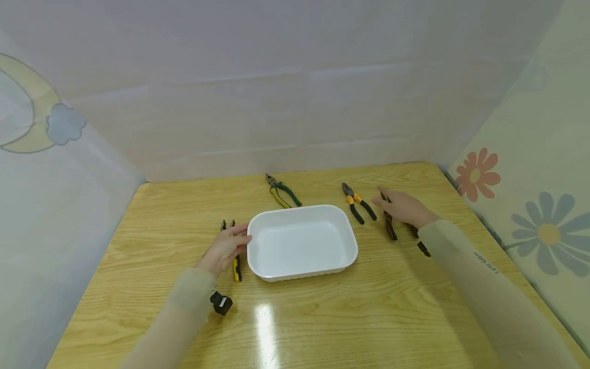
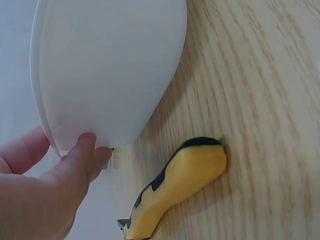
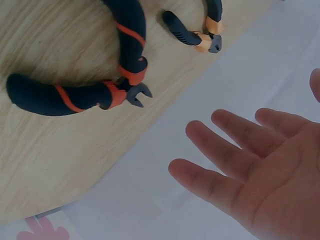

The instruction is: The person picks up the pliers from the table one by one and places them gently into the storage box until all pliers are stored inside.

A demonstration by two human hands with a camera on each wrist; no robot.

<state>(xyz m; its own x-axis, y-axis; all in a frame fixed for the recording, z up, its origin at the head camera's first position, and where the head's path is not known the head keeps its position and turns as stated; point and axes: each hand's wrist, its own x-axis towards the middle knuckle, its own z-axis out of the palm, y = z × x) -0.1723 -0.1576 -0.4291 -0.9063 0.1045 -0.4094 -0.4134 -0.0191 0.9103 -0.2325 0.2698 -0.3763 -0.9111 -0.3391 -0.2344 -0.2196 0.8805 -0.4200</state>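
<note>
The left hand (image 1: pixel 226 249) grips the left end of a white plastic basin (image 1: pixel 301 243), thumb and fingers on either side of its rim. Beside that hand lie yellow-and-black pliers (image 1: pixel 237 269), partly hidden by it in the head view; in the left wrist view one yellow handle (image 2: pixel 182 172) shows. The right hand (image 1: pixel 405 207) is stretched over black pliers with orange-red stripes (image 3: pixel 132 45), which lie spread on the table. In the right wrist view its fingers (image 3: pixel 215 190) are extended, apart from the pliers, with nothing in the palm.
Green-and-yellow pliers (image 1: pixel 276 185) lie behind the basin. Black pliers with light orange collars (image 1: pixel 357 198) lie between the basin and the right hand. The wooden table (image 1: pixel 332 323) is bordered by a pale back wall (image 1: pixel 276 113) and side panels with printed flowers and a moon.
</note>
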